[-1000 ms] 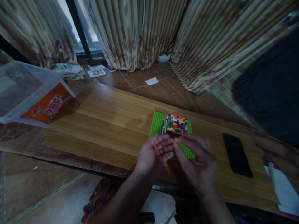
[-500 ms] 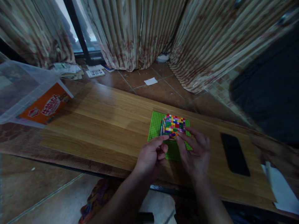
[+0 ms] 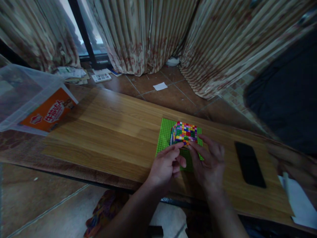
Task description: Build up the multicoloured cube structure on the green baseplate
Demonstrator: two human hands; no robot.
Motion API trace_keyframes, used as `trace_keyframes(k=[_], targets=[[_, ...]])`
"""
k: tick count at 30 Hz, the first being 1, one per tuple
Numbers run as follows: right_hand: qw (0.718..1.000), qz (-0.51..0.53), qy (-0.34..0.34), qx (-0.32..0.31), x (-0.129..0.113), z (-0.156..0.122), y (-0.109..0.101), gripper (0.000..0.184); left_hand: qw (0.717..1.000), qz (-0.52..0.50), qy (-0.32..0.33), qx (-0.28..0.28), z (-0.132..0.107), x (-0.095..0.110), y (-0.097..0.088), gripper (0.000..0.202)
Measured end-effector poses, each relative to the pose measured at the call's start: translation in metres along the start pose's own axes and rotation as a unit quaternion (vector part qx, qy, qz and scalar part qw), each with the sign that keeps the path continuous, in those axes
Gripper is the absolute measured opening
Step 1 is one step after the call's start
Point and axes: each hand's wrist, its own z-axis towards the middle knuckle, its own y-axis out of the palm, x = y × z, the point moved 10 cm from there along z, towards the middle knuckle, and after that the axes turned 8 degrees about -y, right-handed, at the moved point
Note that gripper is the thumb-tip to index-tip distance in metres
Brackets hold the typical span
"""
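Note:
A block of small multicoloured toy bricks (image 3: 186, 132) stands on a green studded baseplate (image 3: 163, 134). At its near edge my left hand (image 3: 166, 163) touches the bricks with an outstretched index finger. Its other fingers curl loosely, apart from the index finger, and hold nothing that I can see. My right hand (image 3: 210, 158) is closed at the near right corner, thumb and index finger together at the front row of bricks, beside an orange one. Another right finger reaches along the block's right side. The hands partly hide the front of the block and the plate.
The wooden tabletop (image 3: 104, 125) carries a black phone (image 3: 250, 164) on the right. At the left end stands a clear plastic box (image 3: 32, 89) with an orange label. White paper (image 3: 297, 201) lies at the right end. Striped curtains (image 3: 160, 36) hang behind.
My left hand has moved a little right, its index fingertip now further along the block's near edge, close to my right thumb. My right hand has shifted slightly right.

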Motion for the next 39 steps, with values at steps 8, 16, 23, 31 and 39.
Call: trace_keyframes(k=[8, 16, 23, 31, 39], targets=[[1.000, -0.024, -0.010, 0.005, -0.002, 0.000, 0.003, 0.015, 1.000, 0.019, 0.010, -0.019, 0.001, 0.002, 0.003, 0.047], [0.999, -0.036, 0.033, 0.018, 0.000, -0.005, 0.002, 0.016, 1.000, 0.018, 0.010, -0.011, 0.002, 0.001, 0.001, 0.047], [0.975, 0.095, 0.190, 0.063, 0.023, -0.012, 0.001, 0.020, 1.000, -0.010, 0.020, 0.010, 0.001, 0.003, -0.004, 0.040], [0.937, 0.184, 0.291, 0.063, 0.040, -0.017, 0.025, 0.028, 0.991, -0.131, 0.027, 0.022, 0.004, 0.009, -0.013, 0.027], [0.917, 0.220, 0.321, 0.089, 0.041, -0.022, 0.032, 0.024, 0.977, -0.210, 0.043, 0.014, 0.001, 0.018, -0.015, 0.022]])
